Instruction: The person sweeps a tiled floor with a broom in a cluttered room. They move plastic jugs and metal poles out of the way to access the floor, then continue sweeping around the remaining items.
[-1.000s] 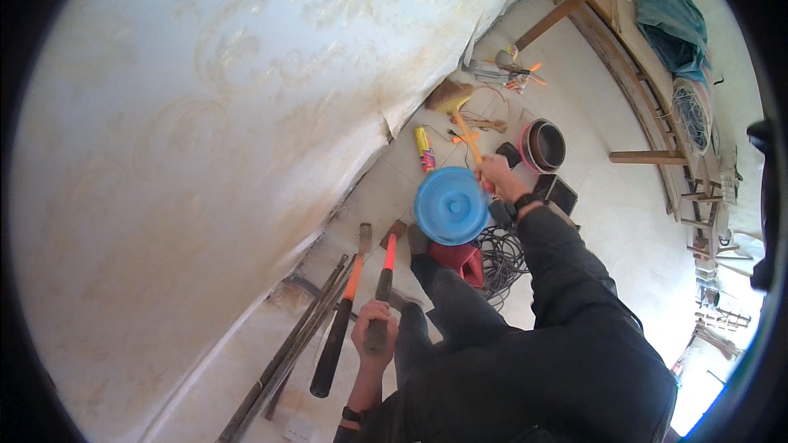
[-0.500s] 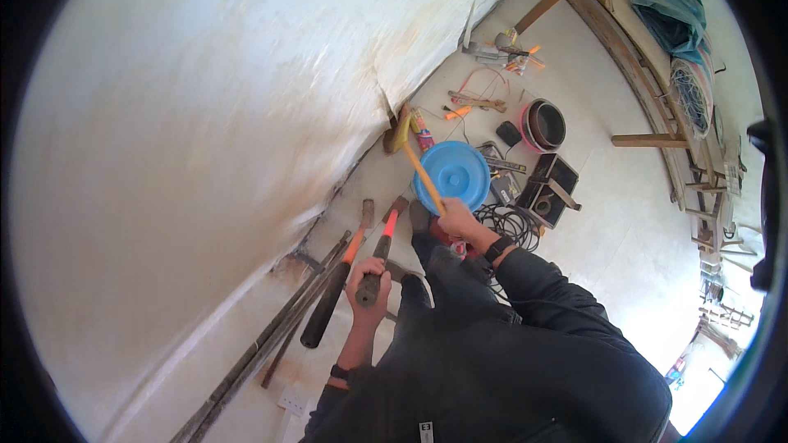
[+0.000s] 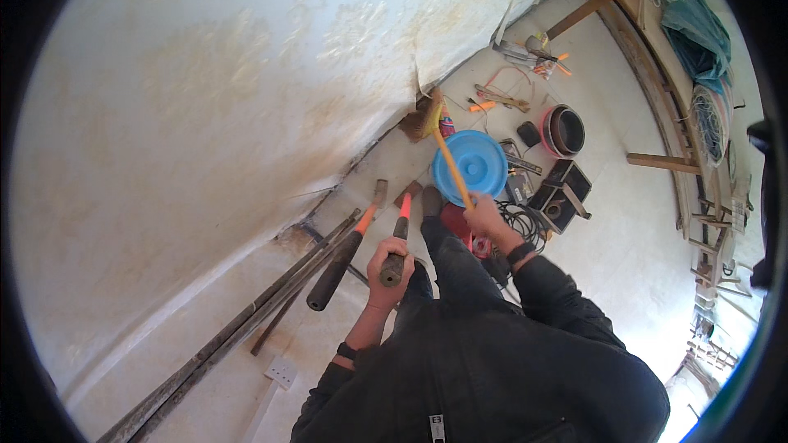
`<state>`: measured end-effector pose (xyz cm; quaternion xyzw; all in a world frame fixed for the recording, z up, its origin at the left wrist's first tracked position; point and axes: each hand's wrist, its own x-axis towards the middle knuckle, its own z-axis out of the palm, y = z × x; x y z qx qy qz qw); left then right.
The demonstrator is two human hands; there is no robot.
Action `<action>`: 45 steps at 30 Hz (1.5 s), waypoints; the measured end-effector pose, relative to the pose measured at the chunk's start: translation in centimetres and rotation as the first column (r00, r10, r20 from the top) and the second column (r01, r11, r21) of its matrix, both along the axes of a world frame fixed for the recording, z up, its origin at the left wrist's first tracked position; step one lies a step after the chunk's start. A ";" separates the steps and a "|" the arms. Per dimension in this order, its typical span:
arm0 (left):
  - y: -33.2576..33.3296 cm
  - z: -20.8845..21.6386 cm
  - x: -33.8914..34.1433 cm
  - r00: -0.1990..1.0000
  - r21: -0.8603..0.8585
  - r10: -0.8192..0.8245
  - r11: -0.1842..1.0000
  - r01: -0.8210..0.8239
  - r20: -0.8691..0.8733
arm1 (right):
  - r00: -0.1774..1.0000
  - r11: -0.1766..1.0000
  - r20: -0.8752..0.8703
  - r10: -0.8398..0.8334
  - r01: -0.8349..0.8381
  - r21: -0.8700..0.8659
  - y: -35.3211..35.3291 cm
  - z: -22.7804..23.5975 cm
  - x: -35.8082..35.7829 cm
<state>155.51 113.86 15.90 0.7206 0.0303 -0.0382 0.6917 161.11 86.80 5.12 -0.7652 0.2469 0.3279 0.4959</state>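
My left hand [image 3: 384,258] is closed around the black grip of a long-handled hammer [image 3: 405,206] with a red-orange shaft. Its brown head is low, near my shoe. My right hand [image 3: 490,223] grips the yellow handle of what looks like a small broom [image 3: 450,159]. The brown head of that broom is at the foot of the wall. Its handle crosses above a blue round lid or basin [image 3: 484,166]. To the left of my left hand, a second hammer [image 3: 336,272] with a black grip and orange shaft stands tilted.
Long poles [image 3: 238,324] lean at the left, above a white socket strip [image 3: 281,372]. On the floor are nested pots [image 3: 566,131], an open black toolbox [image 3: 561,197], coiled black cable [image 3: 525,226] and pliers-like tools [image 3: 505,100]. A wooden bench [image 3: 657,41] runs along the right.
The view has shifted, so the floor things appear farther right. Both hands keep their holds on the hammer and the broom. The broom head stays by the wall's foot.
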 end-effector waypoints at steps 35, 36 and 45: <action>1.6 0.3 0.1 0.999 0.041 -0.014 0.999 0.013 0.031 | 0.960 0.952 -0.277 -0.034 0.116 0.284 1.5 6.2 0.2; 1.7 0.3 0.1 1.000 0.033 -0.017 0.999 0.017 0.008 | 0.971 0.946 -0.238 -0.008 0.085 0.313 0.8 6.6 -0.7; 1.4 -0.1 0.0 1.000 0.033 -0.026 0.999 0.027 -0.005 | 0.921 0.911 0.073 0.384 -0.364 -0.195 4.7 1.8 -2.9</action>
